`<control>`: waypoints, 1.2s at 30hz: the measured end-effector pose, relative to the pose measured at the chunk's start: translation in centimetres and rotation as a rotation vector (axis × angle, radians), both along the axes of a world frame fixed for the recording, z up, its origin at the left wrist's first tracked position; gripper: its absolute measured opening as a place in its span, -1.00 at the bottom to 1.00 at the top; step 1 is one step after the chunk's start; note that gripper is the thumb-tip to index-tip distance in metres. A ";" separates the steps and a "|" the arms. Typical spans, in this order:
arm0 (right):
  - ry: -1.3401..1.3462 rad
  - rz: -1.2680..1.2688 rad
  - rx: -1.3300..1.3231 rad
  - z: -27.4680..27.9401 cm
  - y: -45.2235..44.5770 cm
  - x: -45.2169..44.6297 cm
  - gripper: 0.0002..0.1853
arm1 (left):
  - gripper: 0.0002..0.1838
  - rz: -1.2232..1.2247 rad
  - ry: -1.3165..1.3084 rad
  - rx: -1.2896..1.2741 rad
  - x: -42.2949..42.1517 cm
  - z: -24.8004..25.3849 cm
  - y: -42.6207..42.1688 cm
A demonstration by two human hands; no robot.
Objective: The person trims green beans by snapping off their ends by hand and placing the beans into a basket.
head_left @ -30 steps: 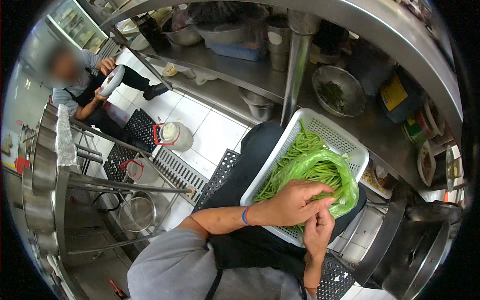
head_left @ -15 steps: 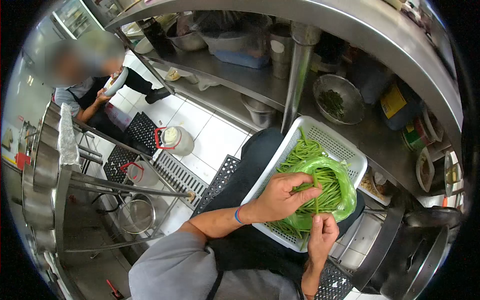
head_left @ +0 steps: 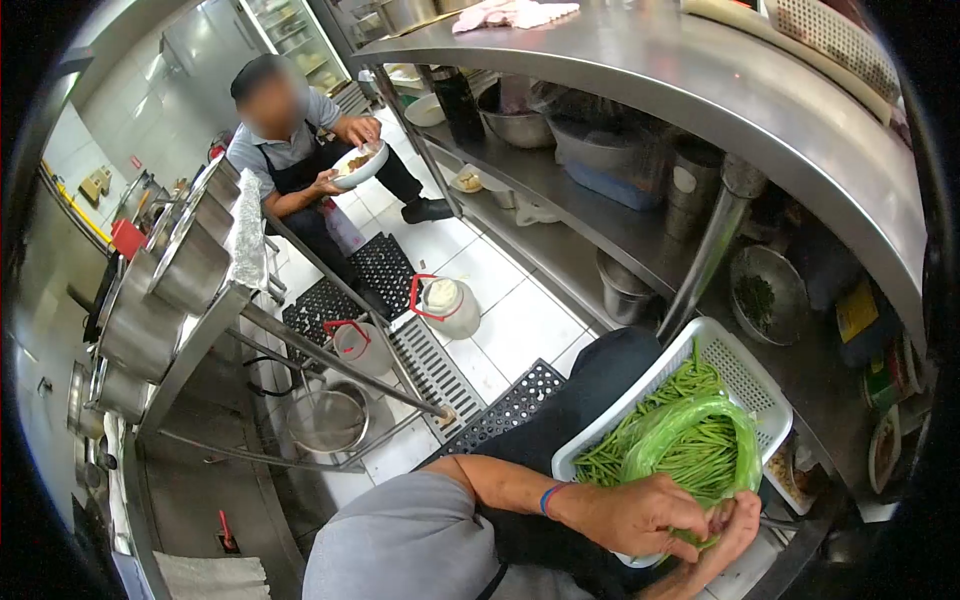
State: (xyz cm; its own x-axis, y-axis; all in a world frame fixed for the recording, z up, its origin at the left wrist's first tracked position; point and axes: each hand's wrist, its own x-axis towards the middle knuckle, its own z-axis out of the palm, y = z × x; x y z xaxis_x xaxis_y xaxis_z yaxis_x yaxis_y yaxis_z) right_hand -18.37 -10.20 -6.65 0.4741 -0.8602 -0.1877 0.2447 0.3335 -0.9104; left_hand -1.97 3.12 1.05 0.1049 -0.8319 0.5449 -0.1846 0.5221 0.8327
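Note:
On my lap rests a white perforated plastic basket (head_left: 625,408) of long green beans (head_left: 690,382). Inside it, a green plastic bag (head_left: 745,440) stands with its mouth wide, full of more green beans. My left hand (head_left: 655,515), with a blue and red wristband, is closed at the bag's near edge, fingers pinched together. Against its fingertips, my right hand (head_left: 738,530) is closed too, fingers curled. A bit of green shows between the hands; I cannot tell whether it is a bean or the bag's rim.
A steel table (head_left: 640,50) with lower shelves runs along the right, holding a metal bowl (head_left: 768,296) of chopped greens. Two red-handled containers, one a white pail (head_left: 452,312), stand on the tiled floor. A seated person (head_left: 285,150) holds a bowl (head_left: 358,168). Steel pots (head_left: 190,265) line the left.
My view has swung left, so everything sits further right and lower. Both hands have come closer together, down to the bag's near edge. The bean held upright between them no longer shows clearly.

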 end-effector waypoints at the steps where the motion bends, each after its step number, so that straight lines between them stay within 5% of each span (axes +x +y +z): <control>1: -0.110 -0.009 0.051 0.2 -0.1 -0.2 -0.90 | -0.77 -0.006 0.039 0.096 0.4 0.2 0.1; 4: -0.459 0.063 0.177 0.1 0.1 -0.2 -0.89 | -0.70 0.078 0.072 0.261 1.7 -2.2 -0.7; 5: -0.485 0.088 0.178 0.0 0.0 -0.1 -0.89 | -0.64 -0.054 0.371 0.392 1.8 -2.9 -1.0; 8: -0.560 0.167 0.180 -0.6 0.1 0.3 -0.88 | -0.62 -0.244 0.702 0.654 2.4 -4.2 -0.9; 12: -0.127 0.224 -0.130 0.6 1.7 0.1 -0.93 | -0.62 -0.480 0.896 0.818 3.2 -4.7 -0.3; 14: 0.322 0.277 -0.441 0.5 2.8 0.1 -0.88 | -0.61 -0.403 0.869 0.840 3.3 -4.7 -0.2; 15: 0.368 0.348 -0.836 0.6 2.7 0.9 -0.85 | -0.60 -0.394 0.862 0.857 3.0 -4.7 -0.3; 16: 0.381 0.293 -0.887 2.4 3.8 2.4 -0.92 | -0.58 -0.240 0.828 0.939 3.0 -3.8 -0.1; 19: 0.389 0.415 -0.780 3.2 4.1 2.5 -0.97 | -0.62 -0.251 0.862 0.964 4.5 -3.6 0.4; 22: 0.427 0.330 -0.689 2.9 4.0 1.8 -0.95 | -0.65 -0.281 1.128 0.939 4.8 -3.3 0.3; 27: 0.374 0.205 -0.671 4.0 3.4 2.2 -0.85 | -0.64 -0.342 1.164 0.935 4.4 -3.7 -0.2; 30: 0.245 0.079 -0.952 2.5 3.0 3.5 -0.81 | -0.62 -0.362 1.158 0.955 4.0 -3.7 -0.3; 36: 0.291 0.216 -0.967 1.1 3.8 2.7 -0.91 | -0.57 -0.337 1.166 0.988 4.3 -4.3 -0.2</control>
State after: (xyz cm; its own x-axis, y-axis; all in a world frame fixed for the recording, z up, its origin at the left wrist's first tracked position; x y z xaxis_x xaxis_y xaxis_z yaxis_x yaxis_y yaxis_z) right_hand -15.66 -6.43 -5.51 0.6836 -0.6061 0.4065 -0.0064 -0.5619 -0.8272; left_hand 2.28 2.90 -3.29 -0.1940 -0.8684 -0.4563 0.7900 -0.4140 0.4521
